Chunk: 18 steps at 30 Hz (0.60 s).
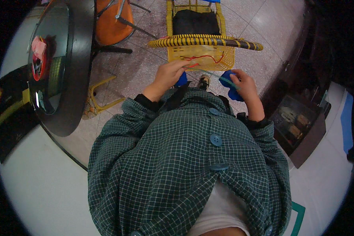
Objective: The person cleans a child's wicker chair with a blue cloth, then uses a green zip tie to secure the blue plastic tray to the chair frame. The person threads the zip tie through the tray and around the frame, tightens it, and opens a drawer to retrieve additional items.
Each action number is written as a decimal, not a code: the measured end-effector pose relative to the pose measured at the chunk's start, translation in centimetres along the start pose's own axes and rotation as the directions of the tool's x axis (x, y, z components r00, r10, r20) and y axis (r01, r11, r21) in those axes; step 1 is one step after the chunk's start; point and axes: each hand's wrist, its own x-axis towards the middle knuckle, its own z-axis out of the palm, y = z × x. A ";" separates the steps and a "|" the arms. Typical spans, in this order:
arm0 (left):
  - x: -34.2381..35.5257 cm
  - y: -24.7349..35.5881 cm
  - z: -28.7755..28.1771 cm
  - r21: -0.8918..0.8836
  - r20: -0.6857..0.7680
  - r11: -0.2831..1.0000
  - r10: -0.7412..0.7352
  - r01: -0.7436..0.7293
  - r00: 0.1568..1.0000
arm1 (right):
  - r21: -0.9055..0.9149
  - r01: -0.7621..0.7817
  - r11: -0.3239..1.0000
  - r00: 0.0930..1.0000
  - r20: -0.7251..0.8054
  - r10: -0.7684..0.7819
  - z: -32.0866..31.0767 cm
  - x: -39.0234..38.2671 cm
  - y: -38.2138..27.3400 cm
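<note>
My left hand [169, 76] is closed, its thumb and fingers pinching one end of a thin green cord [210, 73]. The cord runs across to my right hand [246, 84], whose fingers are curled round its other part. A red cord [208, 57] lies just beyond my left fingertips, over the yellow plastic basket [224, 63]; whether that hand also grips it, I cannot tell. Beside and below my right fingers is a dark blue thing [234, 94]; its kind is unclear. Another blue patch [181, 80] shows below my left hand.
A yellow-and-black wrapped chair [169, 23] with a dark cushion [196, 22] stands in front. On the left are a glass-topped black table [80, 67], an orange chair [113, 25] and a yellow frame [93, 96]. Dark furniture [289, 74] lines the right.
</note>
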 end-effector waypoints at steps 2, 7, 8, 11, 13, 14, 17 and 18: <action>0.4 0.1 0.3 0.047 0.016 0.999 -0.012 0.011 1.000 | 0.029 0.022 0.999 0.998 0.055 -0.024 0.5 0.1 -0.5; 1.6 0.6 0.8 0.196 0.052 0.980 0.018 -0.028 0.998 | 0.160 0.073 0.984 0.987 0.131 -0.094 1.5 0.4 -2.1; 1.7 0.8 0.9 0.208 0.061 0.977 0.043 -0.055 0.997 | 0.211 0.052 0.976 0.980 0.176 -0.091 1.6 0.4 -2.5; 2.1 1.5 1.2 0.274 0.121 0.955 0.078 -0.109 0.990 | 0.470 -0.019 0.883 0.965 0.238 -0.106 1.9 0.3 -3.8; 2.4 1.8 1.4 0.351 0.205 0.924 0.084 -0.154 0.975 | 0.592 -0.003 0.806 0.965 0.214 -0.154 2.0 0.4 -4.5; 2.5 1.9 1.5 0.348 0.206 0.922 0.102 -0.170 0.973 | 0.615 0.038 0.788 0.964 0.184 -0.190 2.0 0.5 -4.7; 2.5 1.8 1.9 0.345 0.231 0.922 0.099 -0.176 0.968 | 0.683 -0.062 0.727 0.973 0.205 -0.110 1.4 0.9 -4.7; 2.5 1.6 2.1 0.338 0.224 0.927 0.092 -0.166 0.970 | 0.705 -0.125 0.698 0.972 0.228 -0.056 1.1 1.1 -4.4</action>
